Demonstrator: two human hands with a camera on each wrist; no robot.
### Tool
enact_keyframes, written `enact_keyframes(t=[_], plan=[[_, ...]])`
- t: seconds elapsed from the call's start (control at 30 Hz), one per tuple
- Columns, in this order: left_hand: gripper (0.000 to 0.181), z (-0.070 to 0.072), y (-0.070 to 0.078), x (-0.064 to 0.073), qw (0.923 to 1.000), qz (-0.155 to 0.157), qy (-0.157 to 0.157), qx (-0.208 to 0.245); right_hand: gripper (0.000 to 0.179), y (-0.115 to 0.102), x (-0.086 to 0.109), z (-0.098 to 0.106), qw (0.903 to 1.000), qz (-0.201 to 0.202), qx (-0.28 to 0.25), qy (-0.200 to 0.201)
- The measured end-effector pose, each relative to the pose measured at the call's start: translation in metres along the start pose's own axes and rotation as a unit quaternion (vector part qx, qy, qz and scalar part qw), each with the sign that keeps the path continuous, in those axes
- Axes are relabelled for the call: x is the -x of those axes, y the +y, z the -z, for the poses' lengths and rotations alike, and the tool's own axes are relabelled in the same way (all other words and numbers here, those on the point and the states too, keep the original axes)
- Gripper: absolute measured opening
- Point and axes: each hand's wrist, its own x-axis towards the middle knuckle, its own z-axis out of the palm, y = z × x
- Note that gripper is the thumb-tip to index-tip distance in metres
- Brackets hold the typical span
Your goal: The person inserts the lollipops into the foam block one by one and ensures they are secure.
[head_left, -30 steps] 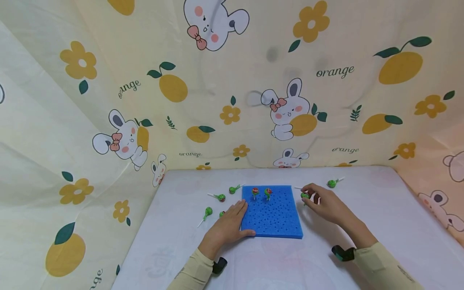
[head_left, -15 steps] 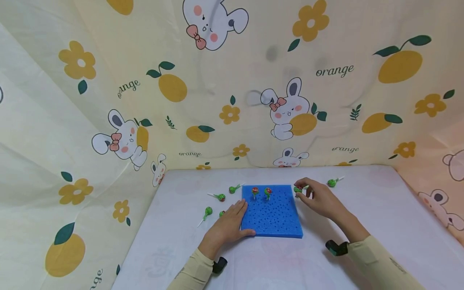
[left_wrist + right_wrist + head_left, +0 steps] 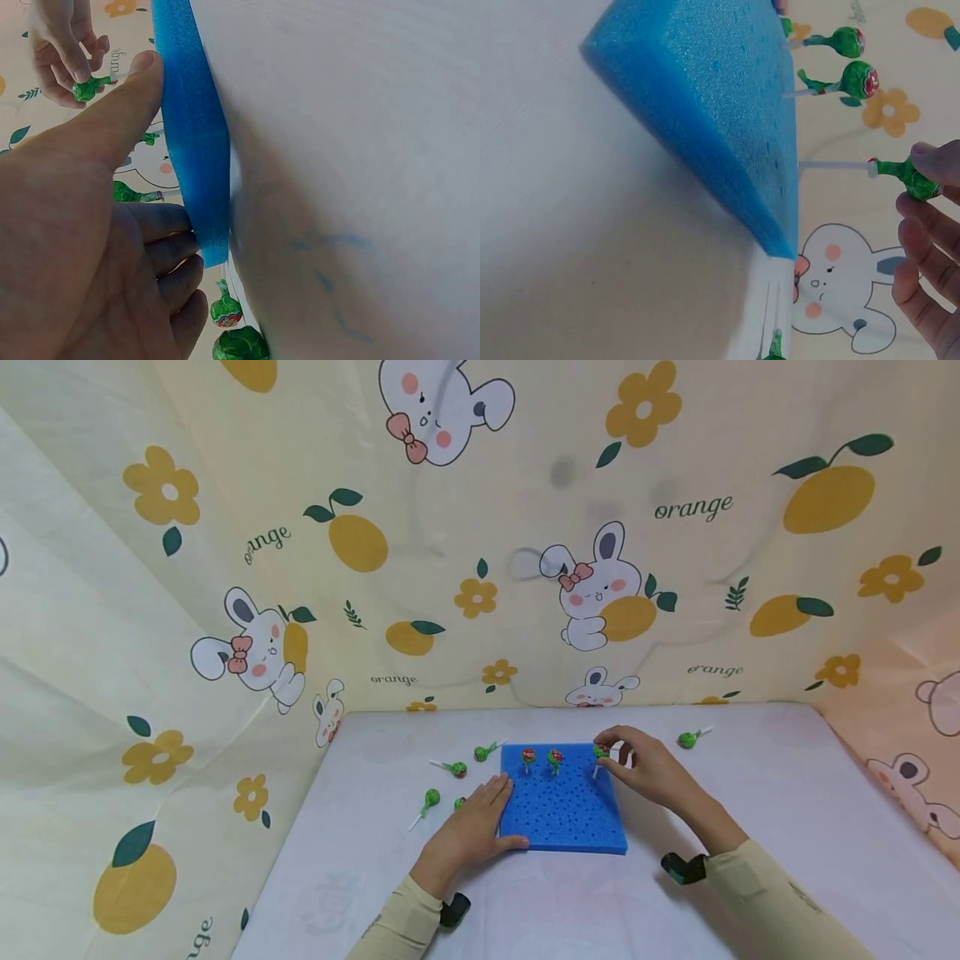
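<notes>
Evidently a lollipop (image 3: pixel 602 751) pinched stick-down over the blue foam block (image 3: pixel 566 817), near its right edge
Head view: the right hand (image 3: pixel 651 770) grips the green head between thumb and fingers; the left hand (image 3: pixel 467 825), fingers outstretched, lies along the left edge; white tabletop (image 3: pixel 540 910) stretches before the foam, backed by rabbit-printed cloth (image 3: pixel 300 452). Left wrist: thumb and fingers touch the foam. Right wrist: stick reaches the foam's outline, whether inserted I cannot tell

Creased cream cloth (image 3: pixel 480 518) hangs behind and along both sides, printed with white rabbits (image 3: pixel 588 610), yellow fruit (image 3: pixel 358 543), flowers (image 3: pixel 165 489) and the word "orange" – pinker toward the right. Before it spreads a pale counter (image 3: pixel 555 902) – whitish, softly shadowed.
</notes>
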Motion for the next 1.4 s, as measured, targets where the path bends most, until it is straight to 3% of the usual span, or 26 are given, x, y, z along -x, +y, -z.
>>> enact_keyframes(t=[0.83, 1.4], plan=[[0.105, 0.000, 0.001, 0.002, 0.9999, 0.000, 0.004, 0.010, 0.034, 0.004, -0.015, -0.017, 0.9997, -0.021, -0.001, -0.013], [0.105, 0.000, 0.001, 0.002, 1.0000, -0.001, 0.005, 0.008, 0.034, 0.004, -0.016, -0.018, 0.9999, -0.008, 0.000, -0.015]])
